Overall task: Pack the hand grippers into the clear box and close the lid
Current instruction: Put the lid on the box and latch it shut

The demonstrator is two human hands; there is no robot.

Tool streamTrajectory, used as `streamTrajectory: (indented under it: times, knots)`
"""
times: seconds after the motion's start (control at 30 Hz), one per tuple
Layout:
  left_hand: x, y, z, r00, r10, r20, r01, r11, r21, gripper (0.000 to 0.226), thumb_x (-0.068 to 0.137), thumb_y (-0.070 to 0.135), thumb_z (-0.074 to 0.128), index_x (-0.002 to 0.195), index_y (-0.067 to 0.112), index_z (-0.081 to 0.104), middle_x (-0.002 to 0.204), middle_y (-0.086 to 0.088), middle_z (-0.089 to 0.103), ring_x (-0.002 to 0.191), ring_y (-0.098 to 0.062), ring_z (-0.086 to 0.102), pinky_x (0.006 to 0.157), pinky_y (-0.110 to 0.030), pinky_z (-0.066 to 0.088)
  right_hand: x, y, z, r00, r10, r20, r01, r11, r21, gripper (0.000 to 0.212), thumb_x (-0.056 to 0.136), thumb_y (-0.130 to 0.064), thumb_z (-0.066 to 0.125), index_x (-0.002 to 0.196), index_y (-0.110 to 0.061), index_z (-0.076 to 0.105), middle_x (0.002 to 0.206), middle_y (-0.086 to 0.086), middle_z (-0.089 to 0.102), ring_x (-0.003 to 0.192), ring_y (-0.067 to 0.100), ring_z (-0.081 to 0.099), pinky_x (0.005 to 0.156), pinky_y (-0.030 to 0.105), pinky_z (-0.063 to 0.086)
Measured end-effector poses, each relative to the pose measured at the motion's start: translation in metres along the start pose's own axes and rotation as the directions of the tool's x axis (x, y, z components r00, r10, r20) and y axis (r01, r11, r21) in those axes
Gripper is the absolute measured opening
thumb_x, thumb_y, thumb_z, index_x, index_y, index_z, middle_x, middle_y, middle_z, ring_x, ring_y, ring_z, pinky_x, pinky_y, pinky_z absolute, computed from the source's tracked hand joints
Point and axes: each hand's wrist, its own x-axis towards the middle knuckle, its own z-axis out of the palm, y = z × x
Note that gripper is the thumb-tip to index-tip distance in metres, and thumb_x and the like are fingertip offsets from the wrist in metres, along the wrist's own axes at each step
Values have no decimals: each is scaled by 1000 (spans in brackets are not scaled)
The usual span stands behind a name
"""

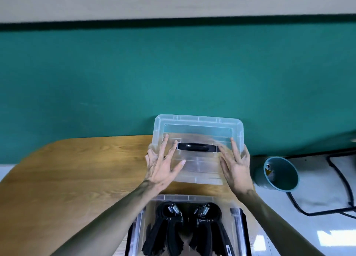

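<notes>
The clear lid (198, 132) with a black handle (196, 147) lies at the far edge of the wooden table (77, 171). My left hand (161, 165) rests on the lid's left part with fingers spread and straight. My right hand (237, 167) touches the lid's right side, fingers straight, thumb along its top. Nearer to me stands the clear box (185, 198), open, with black latches at its sides. Two black hand grippers (171, 225) (208, 223) with steel springs lie side by side inside it.
A teal cup (279, 173) lies tipped on its side just right of the lid, on a pale surface with black cables (339, 178). A teal wall rises behind the table. The table's left half is bare wood.
</notes>
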Motion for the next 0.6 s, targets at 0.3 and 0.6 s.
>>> streamTrajectory:
  times: [0.3,0.6]
  knots:
    - [-115,-8,-21,998,-56,15,56,998,-36,83,89,84,6,161,45,15,167,16,-25,136,-40,22,103,-48,36,-93,-52,-36,999,9,46,-7,999,-38,43,103,-33,38,143,-32,50,166,4,17,134,56,31,115,60,25]
    - [-198,8,-8,992,-117,49,119,992,-41,83,89,85,6,159,44,27,170,15,-13,137,-43,22,104,-54,39,-174,-53,-40,969,55,241,-49,998,-33,47,104,-45,24,147,-39,41,168,-6,1,145,45,28,123,44,2]
